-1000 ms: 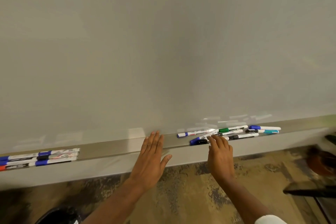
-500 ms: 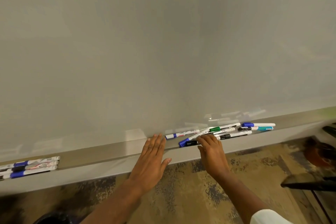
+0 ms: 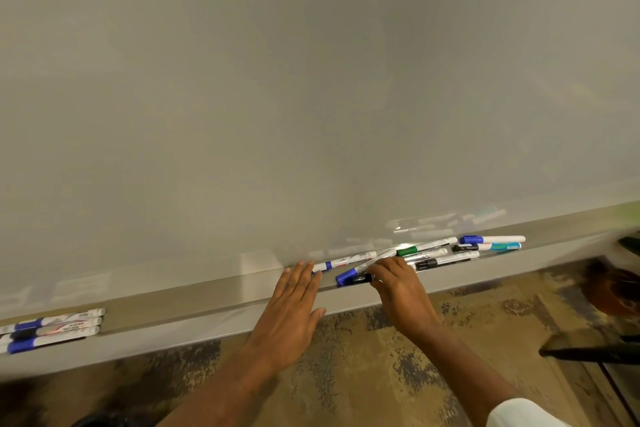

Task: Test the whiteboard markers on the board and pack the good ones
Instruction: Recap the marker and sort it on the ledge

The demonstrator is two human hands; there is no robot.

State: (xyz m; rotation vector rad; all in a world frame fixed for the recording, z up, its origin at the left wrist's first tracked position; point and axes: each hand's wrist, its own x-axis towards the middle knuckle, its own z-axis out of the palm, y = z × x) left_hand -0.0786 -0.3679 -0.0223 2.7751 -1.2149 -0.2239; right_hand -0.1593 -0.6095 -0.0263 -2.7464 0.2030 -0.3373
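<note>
A blank whiteboard point(image 3: 311, 80) fills the view above its metal tray point(image 3: 207, 295). Several markers lie in a loose pile on the tray, among them a blue-capped marker point(image 3: 346, 276), a green-banded marker point(image 3: 407, 251) and a blue-banded marker point(image 3: 343, 262). My right hand point(image 3: 398, 288) reaches into this pile, and its curled fingertips pinch a black-capped marker point(image 3: 362, 278). My left hand point(image 3: 291, 308) lies flat on the tray's front edge, fingers straight, holding nothing. Three sorted markers point(image 3: 52, 326) lie side by side at the tray's far left.
Two more markers point(image 3: 491, 243) lie at the right end of the pile. Patterned carpet point(image 3: 363, 374) runs below the tray. A dark chair part point(image 3: 588, 352) and a blurred brown object point(image 3: 613, 288) sit at the right edge.
My right hand has slid a little left along the pile and its fingers have curled onto the black-capped marker. The left hand stays flat on the tray edge.
</note>
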